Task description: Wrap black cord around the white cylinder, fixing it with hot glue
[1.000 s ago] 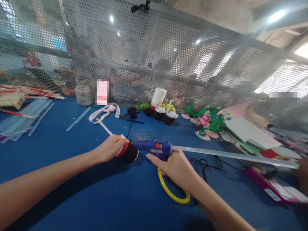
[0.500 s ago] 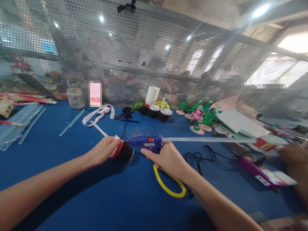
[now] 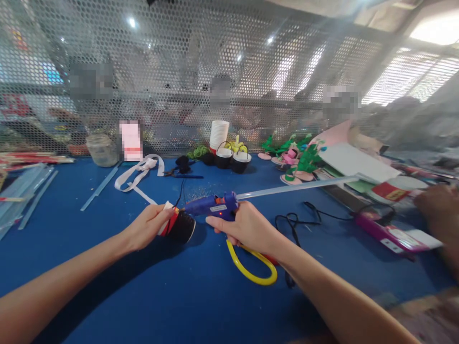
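My left hand is closed round a small cup, black with a red band and a white end, lying tilted on the blue table. My right hand grips a blue glue gun. Its nozzle touches the cup's upper edge. A long clear glue stick juts from the gun's back toward the right. A white ribbon runs from the cup toward the back.
A yellow loop and black cords lie under my right arm. Small black pots, stacked white cups, foam flowers and a jar line the perforated screen. Glue sticks lie left. Another person's hand rests at right.
The view has swung, so everything sits further left and the screen fills more of the frame. The glue stick now tilts upward. Both hands keep their hold.
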`<move>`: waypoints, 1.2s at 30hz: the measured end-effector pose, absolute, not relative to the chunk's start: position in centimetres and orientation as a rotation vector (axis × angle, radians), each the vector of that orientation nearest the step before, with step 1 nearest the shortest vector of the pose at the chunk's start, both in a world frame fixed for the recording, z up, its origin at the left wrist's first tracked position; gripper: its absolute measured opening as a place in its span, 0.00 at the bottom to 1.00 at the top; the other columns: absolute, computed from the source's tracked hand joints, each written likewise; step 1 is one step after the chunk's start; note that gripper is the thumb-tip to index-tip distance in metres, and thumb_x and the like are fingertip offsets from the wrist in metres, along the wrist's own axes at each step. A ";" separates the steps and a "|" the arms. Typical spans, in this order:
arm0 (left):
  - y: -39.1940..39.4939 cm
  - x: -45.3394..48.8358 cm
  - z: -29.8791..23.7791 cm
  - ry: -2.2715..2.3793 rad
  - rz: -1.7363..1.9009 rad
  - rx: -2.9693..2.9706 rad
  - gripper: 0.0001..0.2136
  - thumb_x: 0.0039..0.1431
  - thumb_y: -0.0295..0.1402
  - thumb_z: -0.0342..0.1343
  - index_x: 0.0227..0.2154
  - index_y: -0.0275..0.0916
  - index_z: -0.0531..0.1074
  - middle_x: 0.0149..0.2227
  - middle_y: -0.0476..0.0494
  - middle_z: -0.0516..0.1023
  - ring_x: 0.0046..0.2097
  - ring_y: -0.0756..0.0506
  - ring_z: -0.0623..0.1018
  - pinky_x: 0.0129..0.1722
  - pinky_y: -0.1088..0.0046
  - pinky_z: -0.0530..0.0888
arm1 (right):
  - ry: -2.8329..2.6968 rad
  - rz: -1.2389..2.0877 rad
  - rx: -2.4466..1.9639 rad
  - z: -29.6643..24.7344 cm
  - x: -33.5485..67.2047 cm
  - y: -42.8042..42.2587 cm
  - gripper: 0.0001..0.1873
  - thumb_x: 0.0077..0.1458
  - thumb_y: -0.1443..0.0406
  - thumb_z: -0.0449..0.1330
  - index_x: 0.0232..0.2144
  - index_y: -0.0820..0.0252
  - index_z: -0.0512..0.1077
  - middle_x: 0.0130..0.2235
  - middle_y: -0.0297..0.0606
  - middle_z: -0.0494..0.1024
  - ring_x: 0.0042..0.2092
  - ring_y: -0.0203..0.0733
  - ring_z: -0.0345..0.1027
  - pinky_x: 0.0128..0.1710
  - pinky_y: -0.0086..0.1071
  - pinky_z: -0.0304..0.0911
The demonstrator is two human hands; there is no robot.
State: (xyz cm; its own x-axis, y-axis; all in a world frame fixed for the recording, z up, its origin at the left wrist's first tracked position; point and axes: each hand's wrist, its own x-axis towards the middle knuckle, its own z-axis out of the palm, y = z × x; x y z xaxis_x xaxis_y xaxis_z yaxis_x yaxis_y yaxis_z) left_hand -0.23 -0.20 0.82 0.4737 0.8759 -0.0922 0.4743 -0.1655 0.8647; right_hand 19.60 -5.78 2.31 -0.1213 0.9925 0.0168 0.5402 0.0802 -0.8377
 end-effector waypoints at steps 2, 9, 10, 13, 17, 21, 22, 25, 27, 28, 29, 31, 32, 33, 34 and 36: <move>-0.2 -0.3 0.8 1.141 0.546 1.813 0.17 0.49 0.43 0.41 0.13 0.37 0.56 0.14 0.55 0.53 0.19 0.55 0.53 0.17 0.79 0.51 | -1.742 0.930 -1.516 2.4 19.6 -5.8 0.15 0.45 0.58 0.54 0.15 0.63 0.63 0.12 0.28 0.63 0.13 0.27 0.56 0.14 0.21 0.55; -0.3 -0.3 0.9 1.152 0.529 1.849 0.17 0.49 0.43 0.40 0.13 0.37 0.56 0.14 0.54 0.53 0.19 0.54 0.53 0.17 0.79 0.51 | -1.742 0.935 -1.537 2.6 19.6 -5.9 0.15 0.45 0.58 0.54 0.16 0.63 0.64 0.13 0.29 0.64 0.13 0.27 0.56 0.15 0.21 0.56; -0.3 -0.3 1.0 1.152 0.525 1.849 0.17 0.49 0.43 0.40 0.13 0.37 0.55 0.14 0.54 0.53 0.19 0.54 0.53 0.17 0.78 0.51 | -1.746 0.945 -1.524 2.6 19.6 -6.0 0.14 0.45 0.58 0.54 0.17 0.63 0.64 0.14 0.30 0.66 0.13 0.26 0.56 0.14 0.21 0.55; -0.4 -0.2 1.0 1.157 0.518 1.845 0.17 0.49 0.43 0.40 0.13 0.37 0.55 0.14 0.54 0.53 0.19 0.54 0.53 0.17 0.78 0.51 | -1.755 0.951 -1.506 2.5 19.6 -6.0 0.13 0.45 0.58 0.54 0.18 0.63 0.64 0.18 0.31 0.69 0.13 0.26 0.56 0.13 0.21 0.55; -0.3 -0.2 1.0 1.166 0.533 1.837 0.17 0.48 0.44 0.41 0.13 0.37 0.55 0.14 0.55 0.53 0.19 0.55 0.53 0.17 0.79 0.51 | -1.751 0.906 -1.527 2.4 19.6 -6.0 0.14 0.45 0.58 0.54 0.16 0.63 0.63 0.15 0.30 0.66 0.13 0.26 0.56 0.15 0.21 0.56; -0.2 -0.3 0.8 1.160 0.531 1.840 0.17 0.49 0.44 0.41 0.13 0.37 0.55 0.14 0.55 0.53 0.19 0.55 0.54 0.17 0.79 0.51 | -1.746 0.925 -1.525 2.4 19.6 -6.1 0.14 0.45 0.58 0.54 0.18 0.62 0.63 0.17 0.31 0.68 0.13 0.26 0.56 0.13 0.21 0.55; -0.2 -0.3 0.8 1.161 0.533 1.840 0.17 0.49 0.44 0.41 0.13 0.37 0.55 0.14 0.54 0.54 0.19 0.54 0.54 0.17 0.79 0.51 | -1.749 0.916 -1.532 2.4 19.6 -6.1 0.14 0.45 0.58 0.54 0.17 0.63 0.63 0.16 0.31 0.68 0.13 0.26 0.56 0.14 0.22 0.56; -0.1 -0.3 0.7 1.161 0.527 1.837 0.17 0.49 0.43 0.40 0.13 0.37 0.55 0.14 0.54 0.54 0.19 0.54 0.53 0.17 0.79 0.51 | -1.756 0.915 -1.540 2.5 19.6 -6.1 0.14 0.45 0.58 0.54 0.18 0.63 0.64 0.17 0.31 0.68 0.13 0.26 0.56 0.14 0.22 0.56; -0.2 -0.3 0.6 1.154 0.520 1.836 0.17 0.49 0.44 0.40 0.13 0.37 0.55 0.14 0.54 0.53 0.19 0.54 0.53 0.17 0.79 0.51 | -1.756 0.943 -1.535 2.5 19.6 -6.1 0.13 0.45 0.58 0.54 0.19 0.63 0.64 0.18 0.32 0.69 0.13 0.26 0.56 0.13 0.21 0.55; -0.2 -0.3 0.7 1.155 0.521 1.836 0.17 0.49 0.44 0.40 0.14 0.37 0.55 0.14 0.54 0.53 0.19 0.55 0.53 0.17 0.79 0.51 | -1.753 0.945 -1.536 2.5 19.6 -6.1 0.13 0.45 0.58 0.54 0.19 0.63 0.64 0.19 0.32 0.70 0.13 0.26 0.56 0.13 0.21 0.55; -0.2 -0.3 0.7 1.157 0.524 1.835 0.17 0.49 0.44 0.40 0.14 0.37 0.55 0.14 0.54 0.53 0.19 0.55 0.53 0.17 0.79 0.51 | -1.750 0.935 -1.540 2.5 19.5 -6.1 0.13 0.45 0.58 0.54 0.19 0.63 0.64 0.18 0.32 0.70 0.13 0.26 0.56 0.13 0.21 0.55; -0.2 -0.3 0.7 1.165 0.528 1.835 0.17 0.49 0.44 0.40 0.13 0.37 0.55 0.14 0.54 0.54 0.19 0.54 0.53 0.17 0.79 0.51 | -1.743 0.907 -1.545 2.5 19.5 -6.2 0.13 0.44 0.58 0.55 0.19 0.63 0.64 0.18 0.32 0.69 0.13 0.26 0.56 0.14 0.22 0.55; -0.2 -0.3 0.8 1.166 0.528 1.836 0.17 0.49 0.44 0.40 0.13 0.37 0.55 0.14 0.54 0.54 0.19 0.54 0.53 0.17 0.78 0.51 | -1.741 0.906 -1.543 2.5 19.5 -6.2 0.13 0.44 0.58 0.55 0.19 0.63 0.64 0.18 0.32 0.69 0.13 0.26 0.56 0.14 0.22 0.55; -0.2 -0.3 0.8 1.164 0.527 1.838 0.17 0.49 0.44 0.40 0.13 0.37 0.55 0.14 0.54 0.54 0.19 0.54 0.53 0.17 0.78 0.51 | -1.742 0.920 -1.536 2.6 19.5 -6.2 0.13 0.44 0.58 0.55 0.19 0.63 0.64 0.18 0.31 0.69 0.13 0.26 0.56 0.14 0.22 0.55; -0.2 -0.3 0.8 1.159 0.524 1.838 0.17 0.48 0.44 0.40 0.13 0.37 0.56 0.14 0.54 0.54 0.19 0.54 0.53 0.18 0.78 0.51 | -1.746 0.944 -1.529 2.6 19.6 -6.2 0.13 0.44 0.58 0.55 0.18 0.63 0.64 0.17 0.31 0.68 0.13 0.26 0.56 0.14 0.22 0.55; -0.1 -0.3 0.7 1.150 0.525 1.833 0.17 0.48 0.44 0.40 0.14 0.37 0.56 0.14 0.54 0.54 0.19 0.54 0.54 0.18 0.78 0.52 | -1.751 0.999 -1.520 2.8 19.9 -6.2 0.14 0.45 0.58 0.54 0.17 0.63 0.65 0.15 0.30 0.66 0.14 0.27 0.56 0.14 0.22 0.55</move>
